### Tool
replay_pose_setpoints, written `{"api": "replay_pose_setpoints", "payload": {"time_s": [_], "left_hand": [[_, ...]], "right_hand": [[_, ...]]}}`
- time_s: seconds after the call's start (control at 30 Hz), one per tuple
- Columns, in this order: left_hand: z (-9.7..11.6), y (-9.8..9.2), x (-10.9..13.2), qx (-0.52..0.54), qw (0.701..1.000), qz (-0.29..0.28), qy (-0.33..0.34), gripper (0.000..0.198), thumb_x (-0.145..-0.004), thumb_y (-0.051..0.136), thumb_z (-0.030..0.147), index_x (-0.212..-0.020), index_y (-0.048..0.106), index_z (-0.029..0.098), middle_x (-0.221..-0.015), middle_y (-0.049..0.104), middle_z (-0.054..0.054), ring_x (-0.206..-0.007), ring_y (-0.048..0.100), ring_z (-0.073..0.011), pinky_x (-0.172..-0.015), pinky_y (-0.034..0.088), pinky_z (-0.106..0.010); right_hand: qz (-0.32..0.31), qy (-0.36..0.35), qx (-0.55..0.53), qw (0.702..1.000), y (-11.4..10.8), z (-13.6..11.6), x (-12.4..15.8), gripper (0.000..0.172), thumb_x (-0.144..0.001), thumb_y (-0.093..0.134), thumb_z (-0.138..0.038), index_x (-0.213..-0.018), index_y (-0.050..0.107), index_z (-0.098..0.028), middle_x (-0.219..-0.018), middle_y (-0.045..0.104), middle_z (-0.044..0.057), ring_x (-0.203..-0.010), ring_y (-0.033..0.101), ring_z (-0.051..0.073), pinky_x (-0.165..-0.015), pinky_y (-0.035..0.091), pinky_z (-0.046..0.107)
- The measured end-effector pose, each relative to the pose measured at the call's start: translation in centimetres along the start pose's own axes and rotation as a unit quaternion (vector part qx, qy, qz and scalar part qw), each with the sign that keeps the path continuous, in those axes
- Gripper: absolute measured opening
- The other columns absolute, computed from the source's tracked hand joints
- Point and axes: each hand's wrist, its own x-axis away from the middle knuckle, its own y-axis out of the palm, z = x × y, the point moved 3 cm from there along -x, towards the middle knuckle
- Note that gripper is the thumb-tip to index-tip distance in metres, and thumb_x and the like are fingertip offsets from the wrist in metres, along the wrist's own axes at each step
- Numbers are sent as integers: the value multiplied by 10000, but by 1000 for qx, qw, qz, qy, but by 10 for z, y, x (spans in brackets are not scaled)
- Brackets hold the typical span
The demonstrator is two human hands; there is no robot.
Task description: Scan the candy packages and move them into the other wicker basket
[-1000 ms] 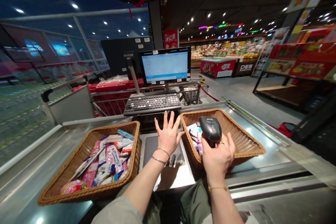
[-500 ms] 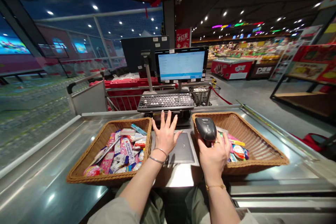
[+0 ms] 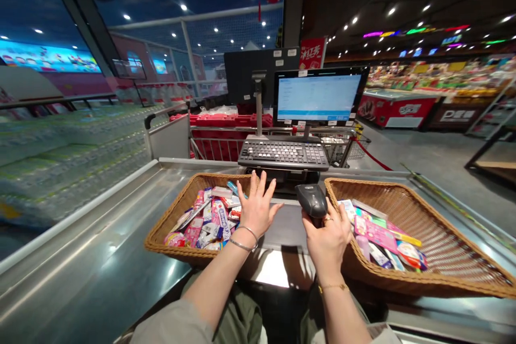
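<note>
My right hand is wrapped round the handle of a black barcode scanner, its head pointing away from me. My left hand has its fingers spread with nothing in them, above the right rim of the left wicker basket. That basket is filled with small packaged sweets. Beside my right hand stands the right wicker basket, with several packets and a pink pack in its left part. Between the baskets lies a grey flat panel, partly covered by my hands.
Behind the baskets stand a black keyboard and a lit monitor. The metal counter spreads out to the left. Past it are a shopping cart with red contents and stacked bottle packs. A red freezer stands far right.
The view has turned left, so baskets, keyboard and monitor sit further right. My left hand is now closer to the left basket; my right hand still holds the scanner, now left of the right basket.
</note>
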Motion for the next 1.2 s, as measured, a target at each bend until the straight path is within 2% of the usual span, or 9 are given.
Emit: {"api": "replay_pose_setpoints", "payload": {"time_s": [0.23,0.53,0.87,1.2], "left_hand": [[-33,1,13,-13,999,-20,-27,609,-925,452,533,-1479,384,289,-1617,222,-76,-1502,113,-343,-1119,73,-744],[-72,5,29,-34,996,-53,-64,605,-891,530,523,-1433,461,262,-1584,314,-129,-1489,169,-360,-1122,92,-735],[-110,7,38,-53,989,-83,-110,557,-892,544,486,-1399,503,257,-1589,300,-123,-1483,183,-371,-1102,86,-760],[-139,11,45,-61,980,-121,-148,547,-896,518,517,-1380,527,260,-1581,319,-127,-1480,178,-389,-1082,94,-781]], "right_hand": [[-25,-3,-13,1000,22,-18,11,378,-814,579,-458,-1037,710,-181,-1274,640,121,-1360,390,355,-1085,273,579],[-52,-35,-25,998,41,-33,20,363,-814,577,-458,-1007,708,-179,-1263,648,117,-1347,399,342,-1088,275,554],[-81,-25,-35,996,51,-37,23,352,-799,588,-460,-979,710,-183,-1285,641,96,-1349,395,344,-1088,270,561],[-95,-35,-39,994,55,-39,22,295,-807,589,-408,-965,698,-185,-1282,635,114,-1355,381,341,-1084,261,574]]}}
